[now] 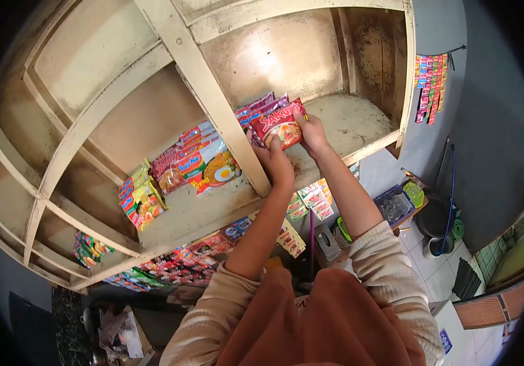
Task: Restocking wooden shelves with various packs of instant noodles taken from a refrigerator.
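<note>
A red Sakura instant noodle packet (284, 123) is held between both hands above the floor of a wooden shelf compartment (355, 114). My left hand (276, 162) grips its lower left edge, thumb on the front. Its upper right edge is in my right hand (311, 132), thumb near the corner. Behind it stand purple and blue Indomie packets (256, 109), partly hidden. Left of the upright post (225, 105), larger Indomie mi goreng packets (211, 167) lean in a row. Maroon packets (168, 178) and yellow-green packets (143, 203) stand beside them.
Strips of sachets (193, 261) hang below the shelf's front edge. More sachet strips (431, 87) hang on the right wall. A grey box (327, 243) and a blue basket (394, 206) are lower right. A bucket (438, 247) stands on the tiled floor.
</note>
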The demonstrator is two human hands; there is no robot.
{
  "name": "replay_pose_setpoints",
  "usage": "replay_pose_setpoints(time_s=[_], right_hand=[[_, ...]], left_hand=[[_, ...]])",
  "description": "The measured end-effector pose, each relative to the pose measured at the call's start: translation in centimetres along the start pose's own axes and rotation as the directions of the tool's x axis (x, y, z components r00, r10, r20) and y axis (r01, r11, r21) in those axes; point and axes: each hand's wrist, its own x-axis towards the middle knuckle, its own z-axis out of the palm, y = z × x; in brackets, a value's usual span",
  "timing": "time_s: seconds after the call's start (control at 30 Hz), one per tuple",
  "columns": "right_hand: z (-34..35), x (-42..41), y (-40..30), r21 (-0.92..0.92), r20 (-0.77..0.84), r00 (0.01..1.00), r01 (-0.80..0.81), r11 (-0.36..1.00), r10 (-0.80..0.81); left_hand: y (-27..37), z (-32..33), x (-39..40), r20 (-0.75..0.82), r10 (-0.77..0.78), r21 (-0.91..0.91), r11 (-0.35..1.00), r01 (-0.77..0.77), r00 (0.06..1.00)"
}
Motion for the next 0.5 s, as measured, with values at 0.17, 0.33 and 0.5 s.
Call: replay_pose_setpoints(time_s=[0.17, 0.33, 0.5], right_hand=[[2.4, 0.5, 0.5, -0.509, 0.061, 0.99, 0.144, 0.849, -0.131], [3.4, -6.6, -4.1, -0.049, -0.122, 0.965, 0.228, 0.972, -0.232], [4.8, -18.6, -9.2, 0.3, -0.229, 0.832, 0.554, 0.776, -0.506]], left_hand=[[-1.9, -0.6, 2.7, -0.085, 0.07, -0.055, 0.996, -0.074, 0.994], [2.4, -1.5, -1.1, 0.206, 0.265, 0.214, 0.927, -0.308, 0.942], [8.7, -7.2, -7.7, 0.428, 0.6, 0.066, 0.725, -0.685, 0.676]])
